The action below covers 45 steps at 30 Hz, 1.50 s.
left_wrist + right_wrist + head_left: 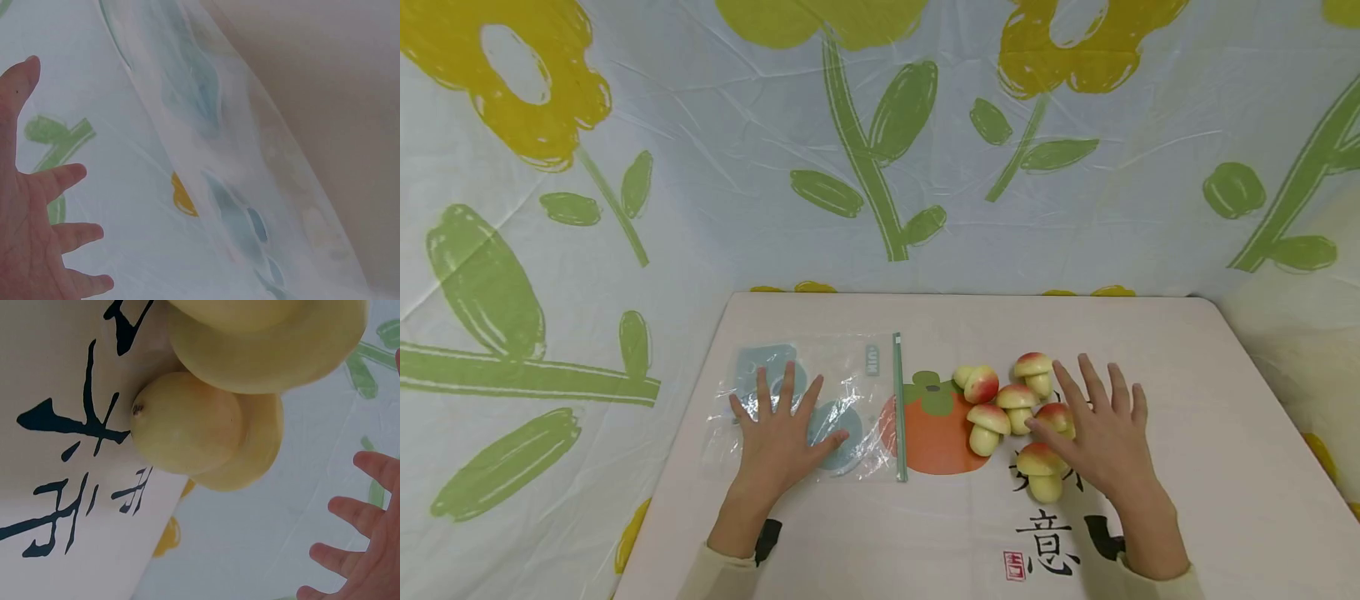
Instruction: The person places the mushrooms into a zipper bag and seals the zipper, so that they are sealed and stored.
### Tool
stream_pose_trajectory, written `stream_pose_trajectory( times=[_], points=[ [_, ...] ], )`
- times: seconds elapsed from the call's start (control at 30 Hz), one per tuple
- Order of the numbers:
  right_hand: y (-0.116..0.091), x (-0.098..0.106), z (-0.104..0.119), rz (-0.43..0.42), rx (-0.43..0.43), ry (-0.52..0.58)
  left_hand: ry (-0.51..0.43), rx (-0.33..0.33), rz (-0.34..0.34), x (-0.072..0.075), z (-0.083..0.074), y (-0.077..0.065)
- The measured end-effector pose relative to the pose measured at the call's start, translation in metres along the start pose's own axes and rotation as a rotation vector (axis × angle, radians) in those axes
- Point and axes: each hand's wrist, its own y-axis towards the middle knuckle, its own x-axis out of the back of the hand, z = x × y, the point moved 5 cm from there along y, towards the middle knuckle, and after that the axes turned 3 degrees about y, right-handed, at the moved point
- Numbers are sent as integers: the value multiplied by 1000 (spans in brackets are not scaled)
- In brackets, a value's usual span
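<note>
My left hand is over a clear zip bag with blue printed shapes, its fingers straight and spread. A green zip strip edges the bag on the right. With fingers likewise spread, my right hand is beside several toy mushrooms with red-and-yellow caps and pale stems. Its thumb overlaps one mushroom in the head view. Neither hand grips anything. In the left wrist view the bag appears close up; in the right wrist view two mushrooms loom large near the spread fingers.
The pale table carries a printed orange persimmon and black written characters beneath and around the mushrooms. A white curtain with yellow flowers and green leaves hangs behind and along the sides of the table.
</note>
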Motion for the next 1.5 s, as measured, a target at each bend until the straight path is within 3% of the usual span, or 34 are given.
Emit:
stream_pose_trajectory(
  times=[0.43,0.8,1.1,1.5],
  points=[
    [-3,-5,8,9,11,7,26,-29,37,-5,-13,1],
    [4,-10,29,-7,81,34,-11,-60,-7,-8,-26,6],
    [15,-20,50,14,148,28,-5,-57,41,-13,-37,11],
    [28,-41,80,57,261,54,-93,-77,81,-21,-51,18]
  ],
)
